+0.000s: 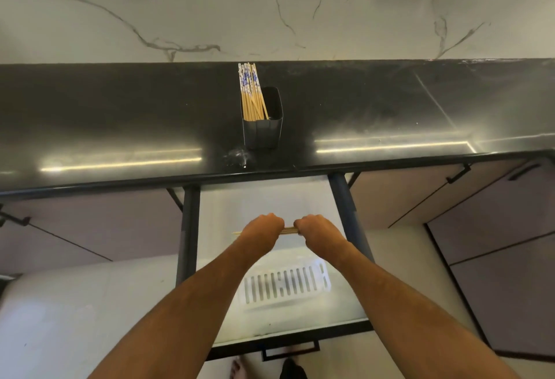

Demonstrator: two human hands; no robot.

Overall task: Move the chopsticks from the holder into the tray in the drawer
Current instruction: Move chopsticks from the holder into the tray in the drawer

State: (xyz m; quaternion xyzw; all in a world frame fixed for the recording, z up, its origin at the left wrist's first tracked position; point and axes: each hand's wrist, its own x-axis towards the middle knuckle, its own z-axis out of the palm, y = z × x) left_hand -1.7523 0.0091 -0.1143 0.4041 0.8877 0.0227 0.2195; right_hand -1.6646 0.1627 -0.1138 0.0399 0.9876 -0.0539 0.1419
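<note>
A dark square holder (263, 130) stands on the black counter with several bamboo chopsticks (251, 99), blue-and-white at the top, leaning to its left side. Below the counter the drawer (264, 198) is pulled out, white inside. A white slotted tray (285, 287) lies in its front half. Over the drawer's middle, my left hand (262, 232) and my right hand (315, 233) are both shut on a bundle of chopsticks (289, 230) held level between them. The bundle's tips poke out left of my left hand. The bundle is above and behind the tray.
The counter's front edge (270, 173) overhangs the drawer's back. Dark drawer rails (189, 228) run along both sides. Closed cabinet fronts with black handles (458, 175) flank the drawer. A marble wall rises behind the counter. A bare foot (237, 369) shows on the floor below the drawer handle.
</note>
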